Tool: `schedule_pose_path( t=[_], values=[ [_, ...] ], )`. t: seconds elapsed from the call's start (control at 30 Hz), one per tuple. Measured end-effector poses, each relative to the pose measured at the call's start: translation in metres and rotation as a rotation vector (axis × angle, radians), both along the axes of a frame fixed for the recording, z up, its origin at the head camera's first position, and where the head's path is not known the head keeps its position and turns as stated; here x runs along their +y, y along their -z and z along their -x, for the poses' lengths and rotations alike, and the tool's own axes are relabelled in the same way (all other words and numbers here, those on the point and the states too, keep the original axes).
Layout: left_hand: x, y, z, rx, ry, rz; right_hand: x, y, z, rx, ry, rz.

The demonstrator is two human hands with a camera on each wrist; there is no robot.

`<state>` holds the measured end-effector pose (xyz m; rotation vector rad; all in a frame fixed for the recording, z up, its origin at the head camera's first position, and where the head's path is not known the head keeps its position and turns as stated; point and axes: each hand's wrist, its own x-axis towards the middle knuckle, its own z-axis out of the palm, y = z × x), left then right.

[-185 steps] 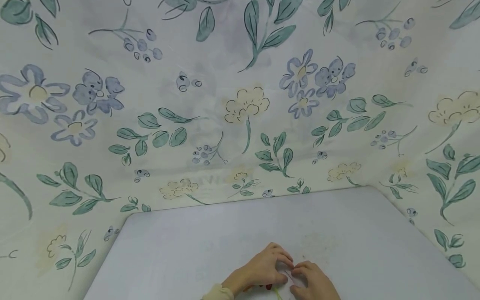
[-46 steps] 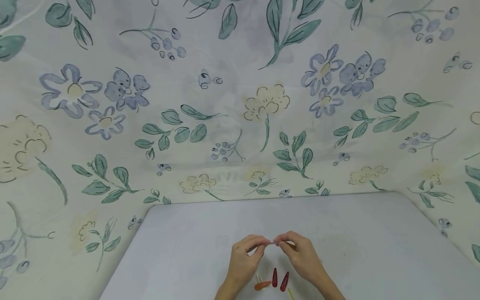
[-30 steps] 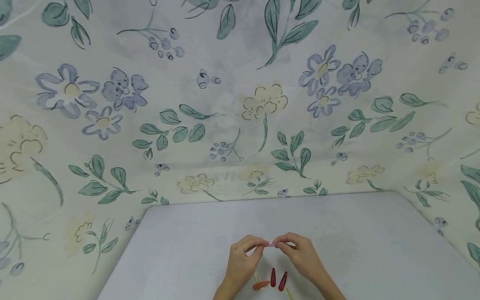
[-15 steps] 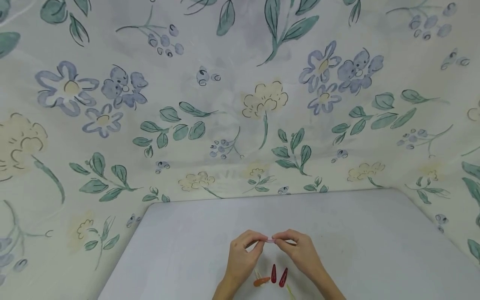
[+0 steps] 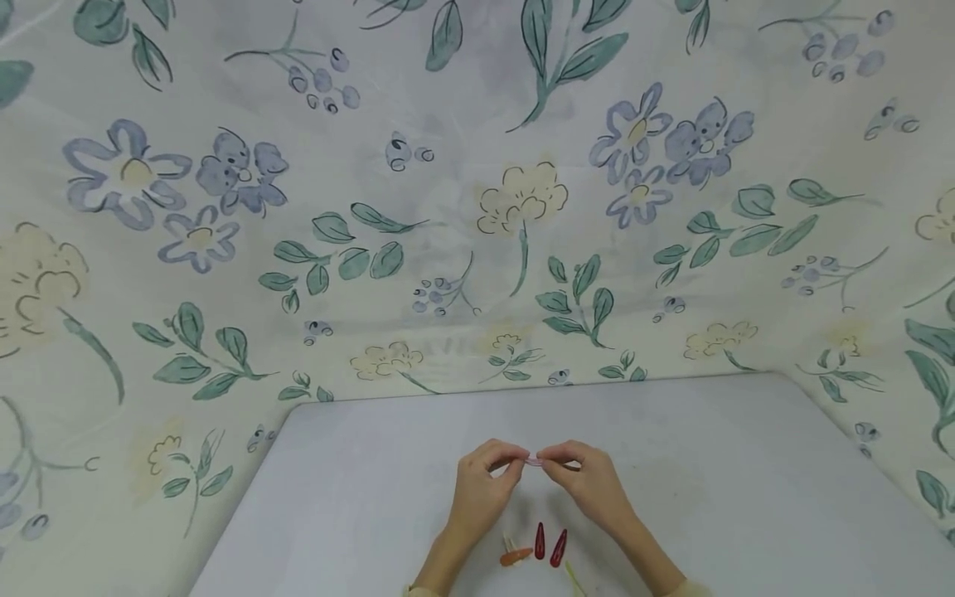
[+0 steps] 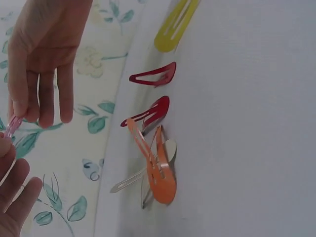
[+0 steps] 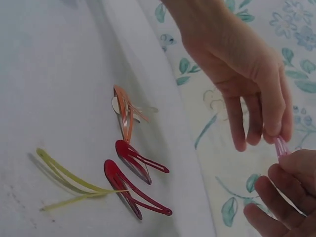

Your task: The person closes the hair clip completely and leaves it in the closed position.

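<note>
L hand [image 5: 480,489], R hand [image 5: 592,487]: pinching pink clip [image 7: 281,146] | vs prev: hands higher, red clips [image 5: 540,541] uncov'd

A person's bare left hand [image 5: 477,489] and bare right hand [image 5: 594,487] have slender fingers [image 7: 236,126] with rounded tips. The forearms [image 5: 442,557] are slim and bare too. Low in the head view I see pale yellow edges of the left sleeve [image 5: 422,592] and right sleeve [image 5: 690,589], too cropped to tell the fabric.

Floral cloth [image 5: 448,191] w/ blue & grn print behind wht tabletop [image 5: 388,481].
</note>
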<state>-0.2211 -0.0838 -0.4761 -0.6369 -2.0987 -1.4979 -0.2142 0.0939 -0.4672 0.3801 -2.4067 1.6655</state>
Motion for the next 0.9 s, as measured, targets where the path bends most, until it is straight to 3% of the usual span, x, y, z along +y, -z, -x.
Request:
schedule_pose_path(
  t=[0.23,0.43,0.7,0.9],
  values=[
    [0.000,-0.008,0.018,-0.136,-0.071,0.031,-0.008,-0.004,0.022,0.090,0.036,-0.109],
    [0.001,-0.007,0.031,-0.259,-0.141,0.046,-0.014,-0.001,0.039,0.096,0.041,-0.185],
    [-0.001,0.000,0.042,-0.447,-0.145,0.020,-0.018,0.011,0.052,0.071,0.027,-0.312],
    [-0.003,0.001,0.045,-0.510,-0.149,0.037,-0.022,0.014,0.057,0.045,0.013,-0.411]
  ],
)
